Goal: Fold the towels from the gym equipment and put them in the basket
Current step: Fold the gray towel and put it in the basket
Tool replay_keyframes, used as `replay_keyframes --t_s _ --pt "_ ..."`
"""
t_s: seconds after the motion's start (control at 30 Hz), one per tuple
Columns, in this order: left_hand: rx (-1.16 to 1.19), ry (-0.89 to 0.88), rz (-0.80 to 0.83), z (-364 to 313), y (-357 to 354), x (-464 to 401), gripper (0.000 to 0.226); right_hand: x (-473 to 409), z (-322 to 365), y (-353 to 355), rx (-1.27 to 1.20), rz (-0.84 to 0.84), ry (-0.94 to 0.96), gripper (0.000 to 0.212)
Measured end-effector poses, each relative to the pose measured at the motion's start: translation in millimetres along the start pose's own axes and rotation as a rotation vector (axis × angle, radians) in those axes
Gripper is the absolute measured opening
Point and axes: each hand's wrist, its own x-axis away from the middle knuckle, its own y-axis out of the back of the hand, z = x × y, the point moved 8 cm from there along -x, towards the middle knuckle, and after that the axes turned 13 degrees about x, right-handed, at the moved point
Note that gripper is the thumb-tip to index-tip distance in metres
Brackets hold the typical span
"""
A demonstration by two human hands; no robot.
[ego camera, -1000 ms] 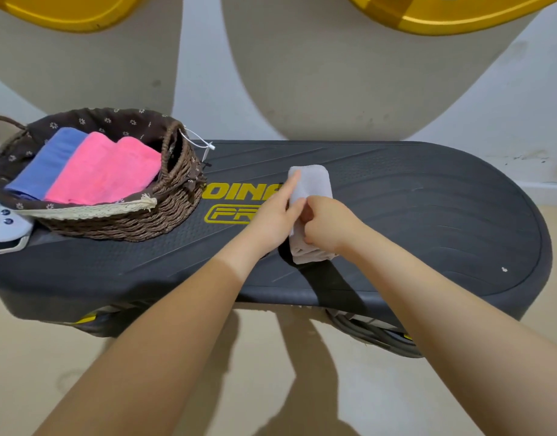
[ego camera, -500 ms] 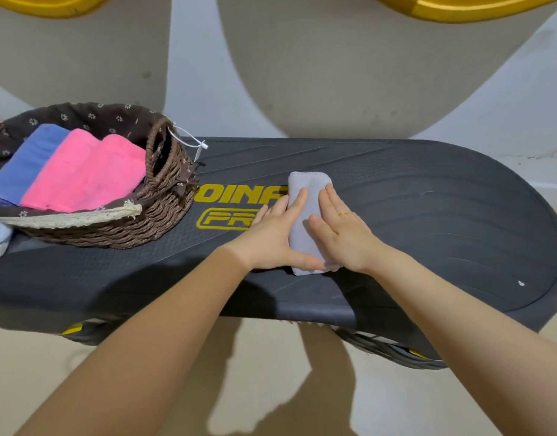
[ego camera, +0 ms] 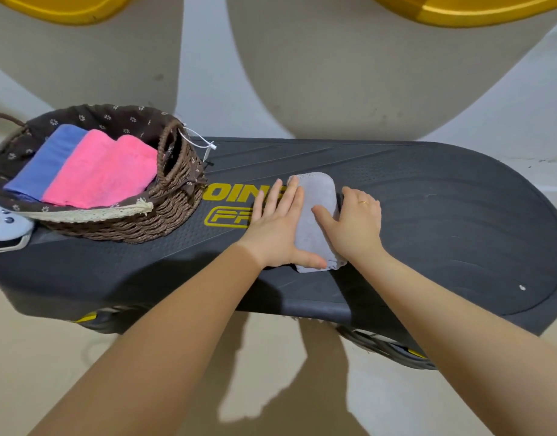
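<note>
A small grey towel (ego camera: 315, 212), folded into a narrow pad, lies on the black step platform (ego camera: 444, 215). My left hand (ego camera: 277, 228) rests flat along its left edge, fingers spread, thumb across the near end. My right hand (ego camera: 355, 225) clasps the right edge, thumb on top and fingers curled down the side. A brown wicker basket (ego camera: 176, 184) with a dark flowered lining stands on the platform's left end. It holds a folded pink towel (ego camera: 104, 174) and a folded blue towel (ego camera: 47, 162).
A pale grey controller (ego camera: 3, 225) lies at the far left beside the basket. Two yellow discs (ego camera: 75, 7) (ego camera: 459, 7) hang at the top edge. Beige floor (ego camera: 145, 372) shows below the platform's near edge.
The towel went from held up at its near end to lying flat. My hands pressed it, then my right hand slid to the towel's right edge and my left to its left edge.
</note>
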Motion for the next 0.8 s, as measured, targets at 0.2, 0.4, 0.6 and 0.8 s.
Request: replay_keyframes --t_s 0.2,0.4,0.6,0.8 --pt "0.030 0.048 0.026 -3.2 1.2 6.2 0.130 31.3 -16.3 -4.7 -0.251 0.177 -0.066 0.035" --pt "-0.205 -0.118 -0.058 -23.5 20.1 8.7 0.130 38.0 4.3 -2.3 -0.543 0.258 -0.204 0.028" --pt "-0.223 -0.209 -0.079 -19.2 43.1 21.4 0.142 37.9 41.1 14.9 -0.395 0.313 -0.101 0.033" --pt "-0.218 -0.365 0.001 -17.7 115.7 34.7 0.084 44.1 92.8 56.1 0.014 0.356 0.313 0.047"
